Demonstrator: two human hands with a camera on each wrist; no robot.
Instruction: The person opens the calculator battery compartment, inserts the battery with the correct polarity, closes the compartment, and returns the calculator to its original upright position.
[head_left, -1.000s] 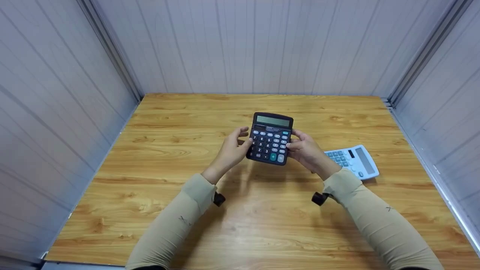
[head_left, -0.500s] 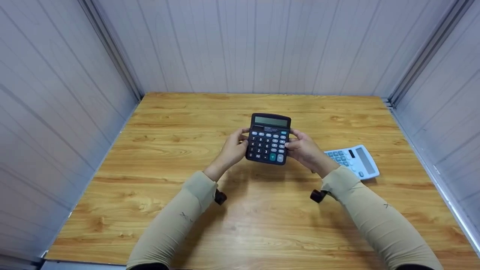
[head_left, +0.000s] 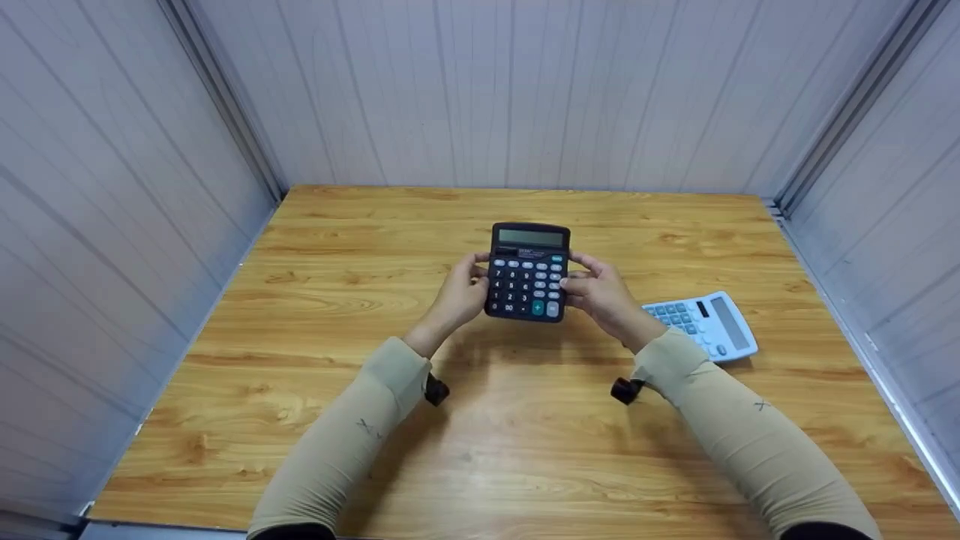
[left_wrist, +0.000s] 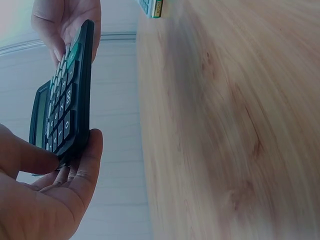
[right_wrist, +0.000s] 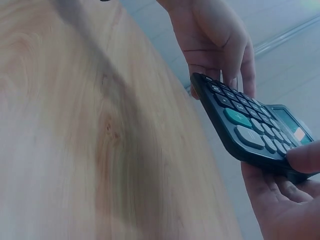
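A black calculator (head_left: 527,271) with grey, black and green keys is held up above the table, its keys and screen facing the head camera. My left hand (head_left: 459,295) grips its left edge, thumb on the front side and fingers behind, as the left wrist view shows. On the opposite edge my right hand (head_left: 604,296) pinches it, thumb (right_wrist: 304,157) over the front rim and fingers beneath. A light blue calculator (head_left: 705,326) lies on the table to the right, partly hidden by my right wrist.
The wooden table (head_left: 300,315) is closed in by pale panel walls (head_left: 480,90) at the back and both sides. A dark wrist camera (head_left: 624,390) hangs under my right sleeve, another dark camera (head_left: 436,390) under the left.
Both hands have shifted slightly left with the black calculator, which now sits straighter. My left fingers, looser at its edge a second ago, have closed on it. The blue calculator stays put.
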